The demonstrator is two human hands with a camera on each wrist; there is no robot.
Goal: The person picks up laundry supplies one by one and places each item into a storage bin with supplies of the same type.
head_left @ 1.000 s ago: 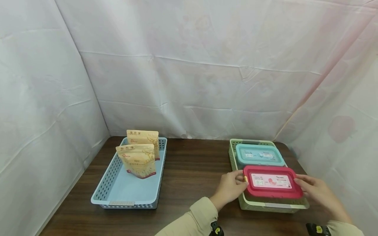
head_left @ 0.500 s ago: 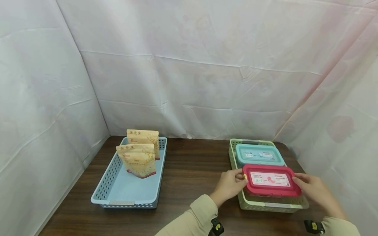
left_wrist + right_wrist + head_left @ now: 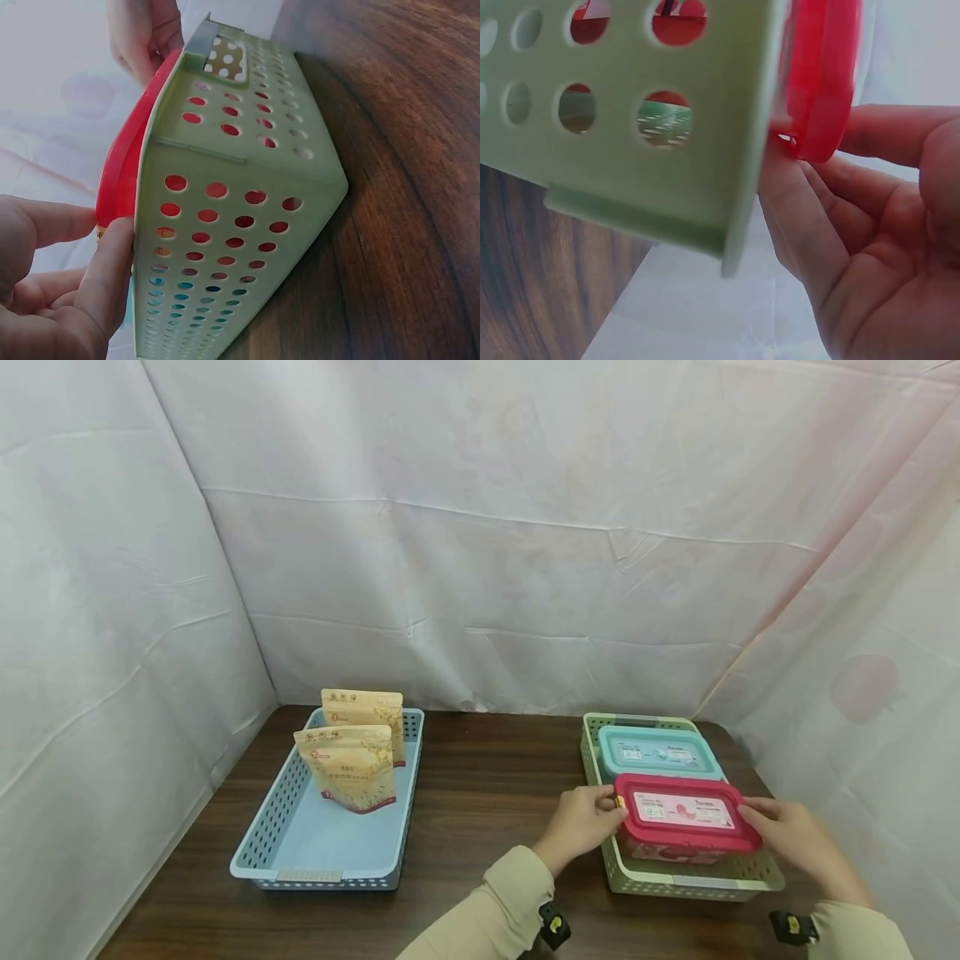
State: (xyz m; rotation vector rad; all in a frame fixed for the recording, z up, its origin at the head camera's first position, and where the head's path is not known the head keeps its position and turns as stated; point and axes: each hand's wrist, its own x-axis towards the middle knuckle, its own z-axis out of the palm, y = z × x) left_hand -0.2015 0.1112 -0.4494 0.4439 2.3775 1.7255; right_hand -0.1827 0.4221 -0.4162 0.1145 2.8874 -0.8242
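Note:
A rectangular tub with a red lid and a pink label (image 3: 684, 811) sits in the front part of the light green perforated basket (image 3: 693, 887). My left hand (image 3: 576, 825) pinches the lid's left end, where a yellow tab shows beside the thumb. At the other end, my right hand (image 3: 798, 842) grips the lid's edge between thumb and fingers. In the left wrist view, the red lid (image 3: 124, 172) stands just above the basket's rim. The right wrist view shows red tub sides through the basket's holes. Behind it lies a similar teal-lidded tub (image 3: 660, 753).
A blue perforated basket (image 3: 322, 860) stands at the left of the dark wood table (image 3: 495, 760). Two upright beige pouches, one in front (image 3: 348, 768) and one behind (image 3: 363, 706), are inside it. White cloth (image 3: 480, 568) hangs at the back and both sides.
The red-lidded tub has shifted slightly back and left, and its front side now shows beneath the lid. Both hands have moved with it, keeping their grip. The teal tub and pouches have stayed put.

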